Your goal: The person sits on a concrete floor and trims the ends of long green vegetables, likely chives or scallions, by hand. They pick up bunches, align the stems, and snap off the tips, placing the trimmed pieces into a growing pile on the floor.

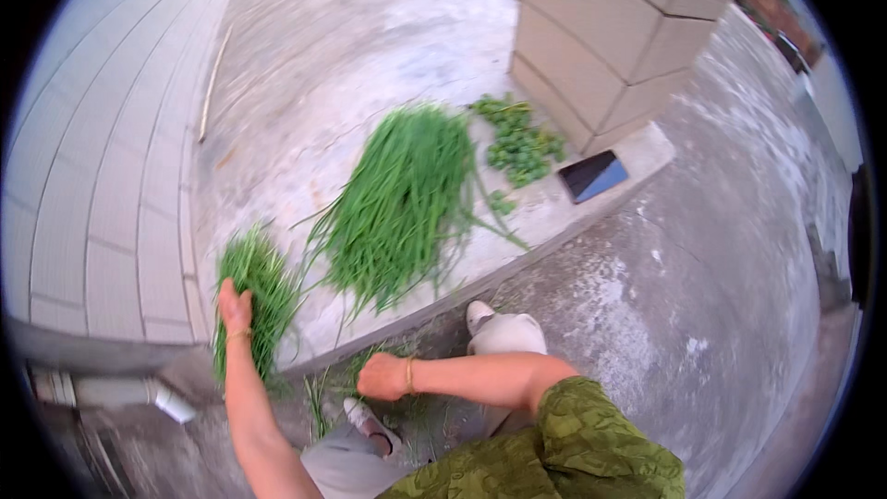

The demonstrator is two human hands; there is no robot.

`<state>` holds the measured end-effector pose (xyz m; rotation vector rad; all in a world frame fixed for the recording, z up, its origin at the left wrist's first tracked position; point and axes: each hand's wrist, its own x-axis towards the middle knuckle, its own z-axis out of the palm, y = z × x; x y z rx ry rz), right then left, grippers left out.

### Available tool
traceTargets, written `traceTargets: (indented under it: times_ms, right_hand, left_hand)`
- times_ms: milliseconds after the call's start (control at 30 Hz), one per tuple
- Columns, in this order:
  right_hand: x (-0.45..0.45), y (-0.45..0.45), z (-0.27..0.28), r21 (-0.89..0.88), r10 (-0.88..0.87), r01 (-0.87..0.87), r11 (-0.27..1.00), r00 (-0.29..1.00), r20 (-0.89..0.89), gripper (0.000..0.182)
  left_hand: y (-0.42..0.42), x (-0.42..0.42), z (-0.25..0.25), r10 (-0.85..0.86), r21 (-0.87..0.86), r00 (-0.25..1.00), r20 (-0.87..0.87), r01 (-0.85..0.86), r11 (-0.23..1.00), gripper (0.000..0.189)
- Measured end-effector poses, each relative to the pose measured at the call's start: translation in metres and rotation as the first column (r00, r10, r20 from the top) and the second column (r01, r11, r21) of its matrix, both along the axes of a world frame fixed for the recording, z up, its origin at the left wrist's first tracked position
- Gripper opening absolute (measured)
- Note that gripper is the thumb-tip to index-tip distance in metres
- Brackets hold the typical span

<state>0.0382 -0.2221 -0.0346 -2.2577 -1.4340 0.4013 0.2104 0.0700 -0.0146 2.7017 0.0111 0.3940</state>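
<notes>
My left hand (234, 307) reaches onto a smaller bunch of long green leaves (267, 291) at the left end of a concrete ledge; its fingers are partly hidden among the leaves. Near my body, my right hand (383, 377) is curled above loose green blades by my shoe, and whether it holds anything is hidden. Between and beyond my hands, a large heap of long, thin green leaves (409, 201) lies spread on the ledge (429, 315). To its right is a small pile of round-leaved greens (520, 142).
A smartphone (593, 176) lies on the ledge beside a tiled pillar (589, 34). A tiled wall (104, 173) borders the ledge at the left, with a white pipe (118, 390) below. My shoes (360, 416) stand on the lower concrete floor (679, 291). A thin stick (216, 83) lies along the wall.
</notes>
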Motion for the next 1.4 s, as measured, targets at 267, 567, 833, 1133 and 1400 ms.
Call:
traceTargets:
  times_ms: [267, 567, 833, 1133, 1400]
  right_hand:
    - [0.005, -0.004, -0.010, 0.027, -0.058, 0.057, 0.998, 0.998, 0.032, 0.008]
    - [-0.003, -0.013, -0.019, 0.115, -0.215, 0.218, 0.969, 0.976, -0.036, 0.014]
    - [-0.028, -0.019, -0.038, 0.037, -0.178, 0.188, 0.981, 0.966, -0.188, 0.019]
    - [-0.183, -0.015, -0.125, -0.098, 0.234, -0.440, 0.892, 0.638, -0.734, 0.023]
    - [-0.210, -0.025, -0.150, -0.149, 0.069, -0.343, 0.927, 0.549, -0.833, 0.024]
  left_hand:
    - [0.030, 0.007, 0.008, -0.051, 0.082, 0.995, 0.084, 0.044, 0.996, 0.021]
    - [0.038, -0.013, 0.103, 0.019, -0.681, 0.983, 0.183, 0.112, 0.724, 0.009]
    - [0.004, -0.075, 0.171, 0.094, -0.792, 0.995, -0.014, -0.069, 0.607, 0.005]
    - [-0.024, -0.145, 0.129, -0.041, -0.885, 0.998, -0.052, -0.027, 0.465, 0.006]
    - [-0.003, -0.155, 0.084, -0.124, -0.897, 0.989, -0.076, -0.014, 0.441, 0.009]
